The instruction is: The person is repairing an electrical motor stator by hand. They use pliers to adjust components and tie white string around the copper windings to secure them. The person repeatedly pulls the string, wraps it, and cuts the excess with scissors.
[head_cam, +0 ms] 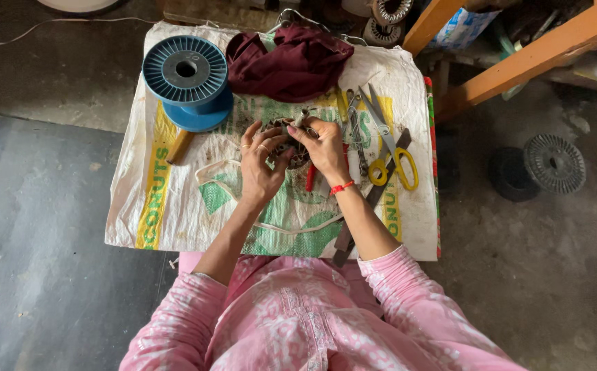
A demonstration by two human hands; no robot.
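Observation:
My left hand (258, 165) and my right hand (322, 146) meet over a small dark round metal part (297, 152) on a sack-covered table (175, 220). Both hands grip the part, which is mostly hidden under my fingers. My right fingers pinch a short thin piece (302, 117) sticking up at its top. A red band sits on my right wrist. A red-handled tool (310, 177) lies just under the hands.
A blue plastic spool (187, 81) stands at the table's back left, a maroon cloth (291, 63) behind the hands. Yellow-handled scissors (389, 148) and other tools lie to the right. Orange wooden beams (518, 58) and round metal parts (554, 162) sit on the floor at right.

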